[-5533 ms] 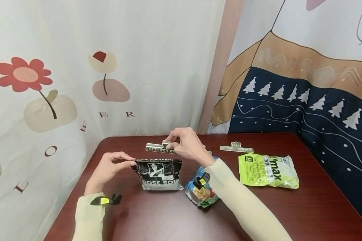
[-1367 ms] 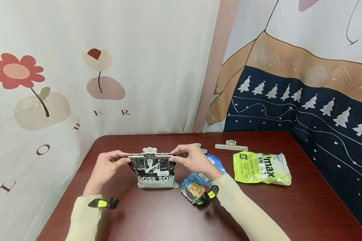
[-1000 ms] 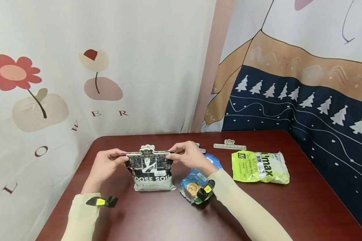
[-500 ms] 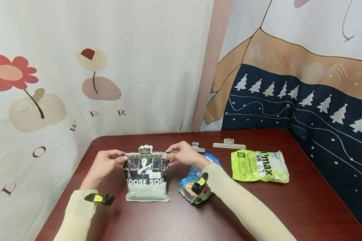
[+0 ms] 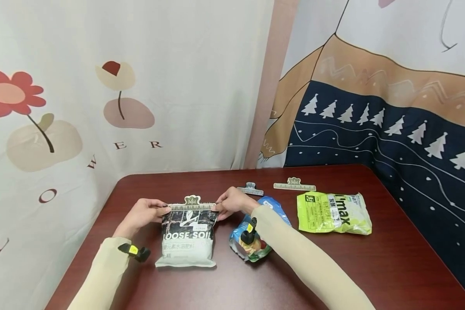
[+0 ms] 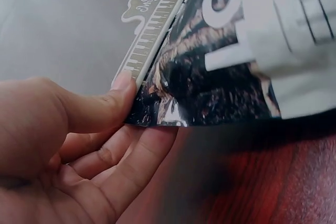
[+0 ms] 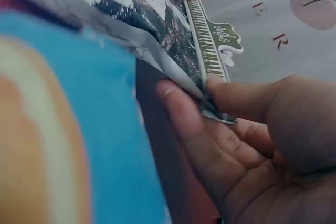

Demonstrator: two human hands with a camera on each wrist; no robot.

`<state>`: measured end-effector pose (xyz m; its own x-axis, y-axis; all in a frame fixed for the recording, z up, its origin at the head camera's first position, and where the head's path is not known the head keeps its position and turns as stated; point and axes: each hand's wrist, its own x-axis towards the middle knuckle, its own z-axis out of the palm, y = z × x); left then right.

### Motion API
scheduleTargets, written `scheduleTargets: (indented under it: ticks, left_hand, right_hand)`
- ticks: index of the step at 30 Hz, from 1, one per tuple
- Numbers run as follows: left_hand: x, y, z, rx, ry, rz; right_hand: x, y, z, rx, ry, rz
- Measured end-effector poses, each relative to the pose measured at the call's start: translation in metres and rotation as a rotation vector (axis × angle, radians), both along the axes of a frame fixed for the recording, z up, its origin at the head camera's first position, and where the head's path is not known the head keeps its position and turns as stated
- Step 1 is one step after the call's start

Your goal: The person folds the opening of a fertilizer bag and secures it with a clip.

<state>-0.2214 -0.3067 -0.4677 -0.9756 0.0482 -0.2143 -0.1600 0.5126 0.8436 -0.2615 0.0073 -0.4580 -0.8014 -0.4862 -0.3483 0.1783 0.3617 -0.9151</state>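
A black and pale grey soil bag with "LOOSE SOIL" printed on it lies tilted back on the table, its base toward me. Across its top edge sits a long bag clip with a piano-key pattern and a crest-shaped handle. My left hand pinches the bag's top left corner by the clip's end, thumb on the front, as the left wrist view shows. At the top right corner my right hand pinches the bag and clip end between thumb and fingers. The right forearm passes over a blue bag with fruit pictures.
A yellow-green Umax bag lies on the right of the dark red table. Behind it is a second piano-key clip. A bluish-grey clip lies behind the blue bag. A printed curtain hangs along the back edge.
The clip went from the right hand onto the bag's top edge. The bag, upright before, has come nearer and tilted back, its front now facing up. Both hands have lowered with it.
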Motion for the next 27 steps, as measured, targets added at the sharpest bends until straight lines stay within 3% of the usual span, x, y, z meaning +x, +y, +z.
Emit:
scheduleTargets:
  ticks: [3,14,22,27]
  left_hand:
    - [-0.003,0.001,-0.003,-0.01,-0.017,-0.023]
    - [-0.008,0.001,-0.009,-0.024,-0.085,-0.035]
    - [-0.007,0.0,-0.01,-0.062,-0.104,0.024]
    - [-0.004,0.003,-0.007,-0.096,-0.083,0.043]
  right_hand:
    - [-0.003,0.0,-0.001,0.05,0.0,-0.006]
    - [-0.005,-0.006,0.004,0.266,0.156,0.033]
    - [-0.004,0.0,0.008,0.261,0.089,0.09]
    - [-0.002,0.008,0.016,0.319,0.173,0.092]
